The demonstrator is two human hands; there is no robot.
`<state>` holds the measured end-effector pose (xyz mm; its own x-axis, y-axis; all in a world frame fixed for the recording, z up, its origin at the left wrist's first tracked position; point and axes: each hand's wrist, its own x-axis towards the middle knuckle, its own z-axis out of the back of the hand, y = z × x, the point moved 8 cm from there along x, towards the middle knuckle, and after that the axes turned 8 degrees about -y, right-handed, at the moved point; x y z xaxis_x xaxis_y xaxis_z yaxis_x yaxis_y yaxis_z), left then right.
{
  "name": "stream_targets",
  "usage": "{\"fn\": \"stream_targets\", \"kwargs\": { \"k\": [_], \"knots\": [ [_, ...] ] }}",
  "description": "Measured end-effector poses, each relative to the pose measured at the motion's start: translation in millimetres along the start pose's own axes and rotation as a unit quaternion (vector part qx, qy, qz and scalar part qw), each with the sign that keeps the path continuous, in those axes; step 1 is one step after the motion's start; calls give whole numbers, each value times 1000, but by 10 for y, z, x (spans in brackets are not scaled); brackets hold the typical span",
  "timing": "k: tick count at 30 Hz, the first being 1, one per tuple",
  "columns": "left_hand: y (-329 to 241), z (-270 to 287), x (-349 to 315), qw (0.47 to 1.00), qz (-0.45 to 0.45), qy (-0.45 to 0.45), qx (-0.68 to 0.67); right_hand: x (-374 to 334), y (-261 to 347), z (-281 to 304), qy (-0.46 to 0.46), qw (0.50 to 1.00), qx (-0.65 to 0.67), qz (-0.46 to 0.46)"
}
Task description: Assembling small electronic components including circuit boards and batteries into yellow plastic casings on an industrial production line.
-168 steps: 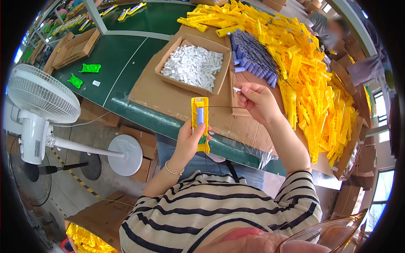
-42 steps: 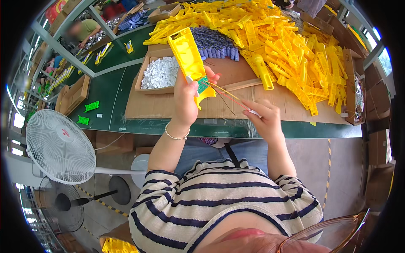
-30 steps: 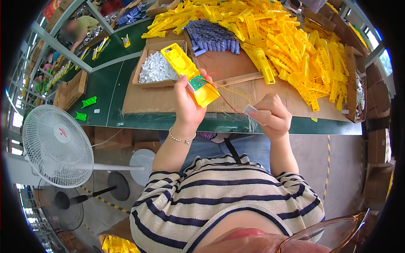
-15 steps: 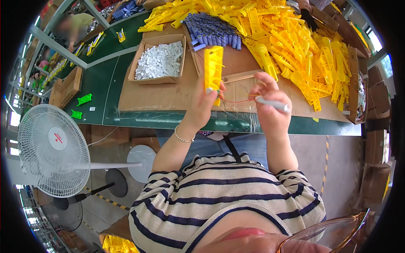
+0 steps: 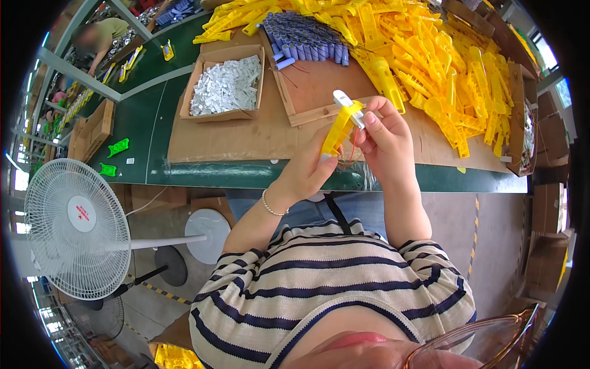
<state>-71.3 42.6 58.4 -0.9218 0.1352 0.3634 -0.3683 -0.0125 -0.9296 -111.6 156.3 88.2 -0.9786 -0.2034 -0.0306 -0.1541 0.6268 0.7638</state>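
Observation:
Over the table's near edge, my left hand [image 5: 307, 167] grips a yellow plastic housing [image 5: 338, 131] that stands tilted, its top leaning right. My right hand [image 5: 388, 130] pinches a small white plastic piece with a long rounded shape [image 5: 348, 104], which lies against the upper end of the housing. A thin red wire [image 5: 354, 142] runs down between the two hands. How the white piece meets the housing is partly hidden by my right fingers.
A cardboard box of small white parts [image 5: 225, 86] stands left on the cardboard sheet. Blue-purple cylindrical cells [image 5: 304, 38] lie in a wooden-edged tray [image 5: 313, 114] behind my hands. Yellow housings [image 5: 424, 67] pile up right. Green pieces [image 5: 118, 147] and a white fan [image 5: 78, 227] are at left.
My hands have come together. The housing has moved right and tilted, and the white piece, formerly held apart at the right, has moved up and left against it.

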Motion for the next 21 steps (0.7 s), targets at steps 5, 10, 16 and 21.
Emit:
{"fn": "stream_targets", "kwargs": {
  "k": [5, 10, 16, 21],
  "knots": [
    [-13, -82, -62, 998, 23, 50, -12, -15, 441, -77, -48, 830, -452, 324],
    [81, -141, -149, 983, 83, 105, -124, 73, 166, -116, 129, 930, -288, 186],
    [34, -251, -139, 959, 110, 108, -238, 97, 115, -61, 68, 951, -269, 133],
    [93, -232, -122, 955, 134, 105, -243, 152, 59, 16, 13, 964, -246, 96]
  ]
}}
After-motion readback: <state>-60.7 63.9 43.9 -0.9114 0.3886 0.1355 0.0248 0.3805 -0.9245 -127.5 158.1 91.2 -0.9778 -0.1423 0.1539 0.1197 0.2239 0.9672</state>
